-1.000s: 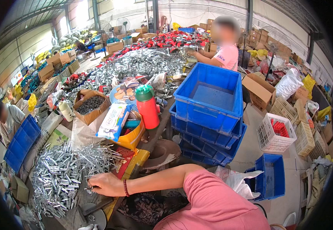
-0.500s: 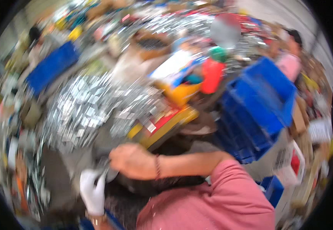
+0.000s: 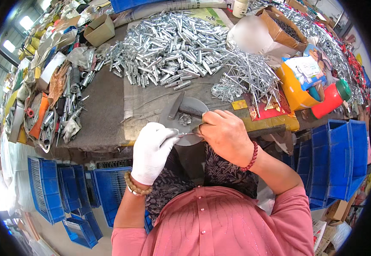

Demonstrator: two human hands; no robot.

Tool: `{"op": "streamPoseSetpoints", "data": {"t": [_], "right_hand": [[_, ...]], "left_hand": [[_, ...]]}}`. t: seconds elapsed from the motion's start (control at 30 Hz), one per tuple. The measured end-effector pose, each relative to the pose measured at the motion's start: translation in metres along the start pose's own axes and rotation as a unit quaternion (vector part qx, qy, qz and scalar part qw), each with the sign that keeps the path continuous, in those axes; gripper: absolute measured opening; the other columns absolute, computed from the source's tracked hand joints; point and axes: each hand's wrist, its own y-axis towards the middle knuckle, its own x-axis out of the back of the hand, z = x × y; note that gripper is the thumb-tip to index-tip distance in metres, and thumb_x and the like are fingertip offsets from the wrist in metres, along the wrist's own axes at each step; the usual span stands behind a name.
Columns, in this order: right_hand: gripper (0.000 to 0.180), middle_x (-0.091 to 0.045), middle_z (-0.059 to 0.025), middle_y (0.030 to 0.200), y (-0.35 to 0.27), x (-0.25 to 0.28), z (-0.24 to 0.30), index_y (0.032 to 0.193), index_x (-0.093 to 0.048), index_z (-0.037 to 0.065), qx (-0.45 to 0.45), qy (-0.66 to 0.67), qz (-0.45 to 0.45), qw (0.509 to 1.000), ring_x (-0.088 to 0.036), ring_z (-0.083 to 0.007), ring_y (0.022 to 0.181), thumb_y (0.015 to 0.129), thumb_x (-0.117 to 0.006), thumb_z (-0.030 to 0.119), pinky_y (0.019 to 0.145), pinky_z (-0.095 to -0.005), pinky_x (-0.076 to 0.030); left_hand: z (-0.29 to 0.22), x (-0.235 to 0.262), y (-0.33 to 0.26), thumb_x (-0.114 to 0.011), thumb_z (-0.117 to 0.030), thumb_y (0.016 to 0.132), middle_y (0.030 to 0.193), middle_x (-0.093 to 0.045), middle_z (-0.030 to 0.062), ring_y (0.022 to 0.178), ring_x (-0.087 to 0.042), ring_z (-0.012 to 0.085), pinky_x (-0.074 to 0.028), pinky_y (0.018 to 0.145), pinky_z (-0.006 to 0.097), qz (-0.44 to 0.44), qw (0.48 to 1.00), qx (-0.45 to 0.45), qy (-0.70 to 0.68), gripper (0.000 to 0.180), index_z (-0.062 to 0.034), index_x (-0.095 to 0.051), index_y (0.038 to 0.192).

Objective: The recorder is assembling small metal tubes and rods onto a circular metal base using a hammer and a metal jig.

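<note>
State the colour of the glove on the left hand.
The left hand wears a plain white glove, best seen in the head view.

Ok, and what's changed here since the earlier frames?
The view swung left and down. The right hand drew back from beside the metal rods; the gloved left hand, out of view at first, came in, and both now pinch a thin metal piece over the round disc. The tube pile and red bottle stayed put.
</note>
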Motion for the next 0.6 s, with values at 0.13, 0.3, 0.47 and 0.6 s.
{"op": "streamPoseSetpoints", "data": {"t": [0.13,0.3,0.47,0.6], "right_hand": [[0.008,-0.055,-0.0049,0.087,0.0027,-0.0024,-0.0026,0.077,-0.067,0.010,0.023,0.003,-0.018,1.000,-0.062,-0.0255,0.083,0.078,-0.074,0.010,0.075,-0.0399,-0.052],[0.003,-0.056,-0.0047,0.089,0.0035,0.0020,-0.0028,0.080,-0.069,0.011,0.021,0.000,0.001,1.000,-0.062,-0.0254,0.088,0.081,-0.069,0.009,0.079,-0.0397,-0.051],[0.003,-0.056,-0.0038,0.090,0.0056,-0.0073,-0.0038,0.080,-0.069,0.012,0.034,0.001,-0.005,0.999,-0.063,-0.0238,0.089,0.082,-0.070,0.012,0.079,-0.0390,-0.051],[0.003,-0.060,-0.0028,0.093,-0.0014,-0.0056,-0.0046,0.081,-0.070,0.013,0.024,0.015,-0.069,0.997,-0.064,-0.0226,0.091,0.082,-0.072,0.015,0.081,-0.0380,-0.052]], "left_hand": [[0.0028,-0.0013,-0.0013,-0.079,-0.006,0.086,0.094,-0.068,0.0123,0.093,-0.066,0.0306,-0.052,0.083,0.039,0.000,1.000,0.004,-0.002,0.014,-0.0031,-0.078,0.100],[0.0044,-0.0058,-0.0017,-0.082,-0.010,0.085,0.093,-0.067,0.0109,0.091,-0.065,0.0316,-0.053,0.080,0.040,-0.020,0.999,-0.029,0.028,0.019,-0.0064,-0.079,0.103],[0.0031,-0.0094,-0.0044,-0.078,-0.005,0.086,0.094,-0.067,0.0127,0.092,-0.065,0.0318,-0.052,0.083,0.039,-0.027,0.998,-0.039,0.041,0.019,-0.0025,-0.079,0.105],[0.0017,-0.0097,-0.0058,-0.078,-0.004,0.087,0.095,-0.067,0.0130,0.092,-0.065,0.0310,-0.052,0.083,0.039,-0.031,0.998,-0.029,0.046,0.020,-0.0024,-0.079,0.107]]}}
